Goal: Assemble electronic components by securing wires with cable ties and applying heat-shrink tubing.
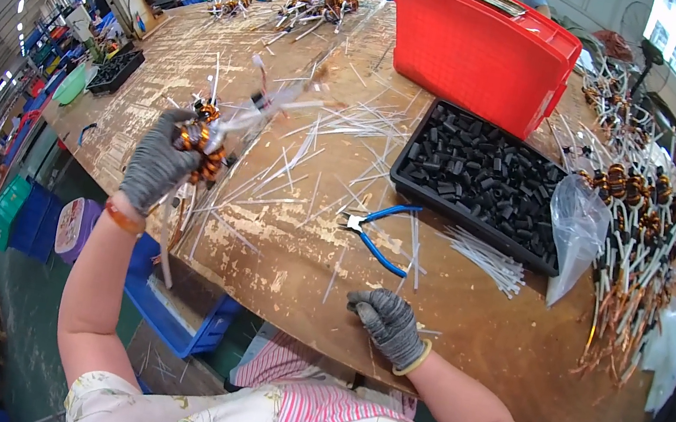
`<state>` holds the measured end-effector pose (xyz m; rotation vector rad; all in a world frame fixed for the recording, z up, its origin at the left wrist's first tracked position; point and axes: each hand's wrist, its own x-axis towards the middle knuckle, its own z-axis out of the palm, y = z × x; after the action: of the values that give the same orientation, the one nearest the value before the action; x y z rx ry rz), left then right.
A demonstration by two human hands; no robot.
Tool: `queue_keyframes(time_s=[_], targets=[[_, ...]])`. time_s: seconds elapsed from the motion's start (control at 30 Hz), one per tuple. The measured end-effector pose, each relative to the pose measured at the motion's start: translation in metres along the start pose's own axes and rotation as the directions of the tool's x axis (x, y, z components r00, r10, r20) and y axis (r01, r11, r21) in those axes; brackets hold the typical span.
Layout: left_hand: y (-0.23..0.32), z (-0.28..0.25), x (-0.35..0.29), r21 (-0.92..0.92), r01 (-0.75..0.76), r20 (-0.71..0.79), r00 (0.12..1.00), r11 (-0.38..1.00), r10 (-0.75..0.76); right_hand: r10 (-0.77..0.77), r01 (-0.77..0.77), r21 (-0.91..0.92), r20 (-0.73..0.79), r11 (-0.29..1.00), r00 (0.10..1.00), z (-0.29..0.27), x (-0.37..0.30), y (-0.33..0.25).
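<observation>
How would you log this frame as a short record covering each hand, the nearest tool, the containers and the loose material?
Left hand: gloved, closed around copper-wound coils with pale leads
Right hand: gloved, fingers curled, at the table's near edge; contents unclear
Nearest tool: blue-handled cutters, lying beyond the right hand
Containers: black tray of small black pieces; red crate behind it
Loose material: white strips in front of the tray, others scattered

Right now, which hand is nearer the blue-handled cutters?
Right. The right hand is on the near side of the blue-handled cutters; the left hand is farther off, to their left.
</observation>
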<state>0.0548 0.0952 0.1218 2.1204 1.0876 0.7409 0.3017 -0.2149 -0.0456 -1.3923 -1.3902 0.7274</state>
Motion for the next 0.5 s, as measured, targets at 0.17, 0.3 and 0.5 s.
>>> queue_keyframes(time_s=[0.17, 0.3, 0.5], targets=[[0.04, -0.04, -0.041, -0.476, -0.097, -0.176, 0.984, 0.874, 0.013, -0.116, 0.115, 0.014, 0.07, 0.993, 0.991, 0.013, 0.024, -0.062], [0.049, -0.031, -0.063, -0.745, -0.084, -0.103, 0.995, 0.662, 0.01, -0.229, 0.243, -0.075, 0.16, 0.967, 0.96, 0.059, 0.065, -0.123], [0.08, 0.011, -0.098, -0.909, -0.063, -0.124, 0.985, 0.411, -0.124, 0.107, -0.266, 0.309, 0.449, 0.913, 0.887, 0.122, 0.098, -0.136]])
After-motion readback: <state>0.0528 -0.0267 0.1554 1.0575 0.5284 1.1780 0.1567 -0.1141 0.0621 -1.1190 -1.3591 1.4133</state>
